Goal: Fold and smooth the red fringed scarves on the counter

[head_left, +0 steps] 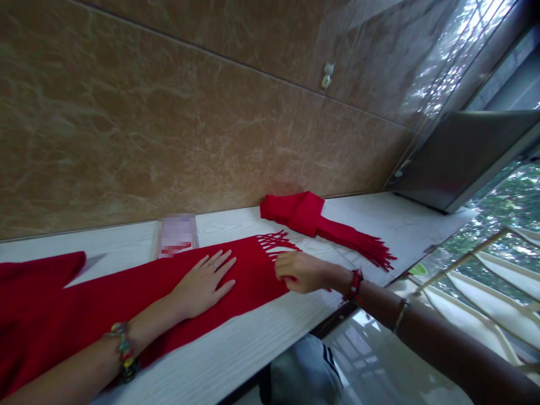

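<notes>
A long red scarf (156,292) lies spread along the white counter, its fringed end pointing right. My left hand (206,287) rests flat on the scarf with the fingers spread. At the fringed edge, my right hand (298,271) is closed, fingers curled together over the base of the tassels. It seems to grip part of the fringe, though the fingertips are partly hidden. Behind it, against the wall, sits a second red scarf (295,212), folded and knotted, with its tassels hanging off to the right.
A small blurred packet or card (176,233) lies between the scarf and the brown tiled wall (169,112). The white counter (219,354) ends at a front edge near my legs. At right stand a grey panel (455,157) and a cream slatted rack (472,287).
</notes>
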### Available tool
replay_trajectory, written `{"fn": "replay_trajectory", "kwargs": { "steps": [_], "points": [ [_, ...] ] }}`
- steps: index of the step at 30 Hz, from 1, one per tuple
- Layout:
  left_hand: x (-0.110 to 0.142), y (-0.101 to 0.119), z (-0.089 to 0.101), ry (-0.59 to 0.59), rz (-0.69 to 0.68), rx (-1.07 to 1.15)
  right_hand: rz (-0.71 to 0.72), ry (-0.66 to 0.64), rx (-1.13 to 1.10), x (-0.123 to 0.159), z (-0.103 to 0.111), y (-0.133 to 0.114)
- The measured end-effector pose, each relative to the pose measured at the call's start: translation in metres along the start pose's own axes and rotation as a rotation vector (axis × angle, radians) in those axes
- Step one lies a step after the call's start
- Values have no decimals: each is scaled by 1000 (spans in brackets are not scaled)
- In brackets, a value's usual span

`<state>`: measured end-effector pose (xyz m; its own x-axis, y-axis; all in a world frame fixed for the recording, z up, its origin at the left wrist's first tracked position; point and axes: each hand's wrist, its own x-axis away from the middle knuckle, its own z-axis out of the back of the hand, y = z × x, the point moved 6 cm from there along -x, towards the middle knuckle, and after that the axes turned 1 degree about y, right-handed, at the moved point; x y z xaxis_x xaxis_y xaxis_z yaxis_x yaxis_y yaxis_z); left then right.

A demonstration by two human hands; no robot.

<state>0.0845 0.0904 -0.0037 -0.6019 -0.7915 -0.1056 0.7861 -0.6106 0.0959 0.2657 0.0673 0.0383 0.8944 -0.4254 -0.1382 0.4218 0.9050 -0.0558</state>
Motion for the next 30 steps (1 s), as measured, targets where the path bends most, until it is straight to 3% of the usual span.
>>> {"fn": "replay_trajectory", "kwargs": {
  "steps": [4, 7, 9, 13, 17, 19, 21, 25, 27, 30],
  "points": [
    [0, -1, -1, -11, 7, 8, -60, -64, 49, 28, -11, 24],
    [0, -2, -2, -19, 9, 6, -177, -86, 109, 68, -5, 51],
    [0, -2, -2, -11, 10, 6, -226, -61, 124, 82, 4, 55],
    [-1, -4, -4, 14, -3, 17, -211, 85, 63, 57, 16, 27],
    [-1, -5, -5, 29, -4, 19, -30, -28, 4, 22, -3, -4],
    [-1, -6, -5, 28, -4, 14, -45, -75, 44, 31, -10, 6],
    [-1, -5, -5, 19, -7, 5, -121, -106, 109, 58, -10, 28],
    [-2, -4, -4, -1, 1, -15, -290, -91, 202, 113, 6, 60],
    [-1, -3, -3, -14, 5, -19, -335, 15, 199, 112, 18, 58],
    [3, 0, 2, -9, -7, -13, -311, 150, 160, 67, 27, 39]
  ]
}}
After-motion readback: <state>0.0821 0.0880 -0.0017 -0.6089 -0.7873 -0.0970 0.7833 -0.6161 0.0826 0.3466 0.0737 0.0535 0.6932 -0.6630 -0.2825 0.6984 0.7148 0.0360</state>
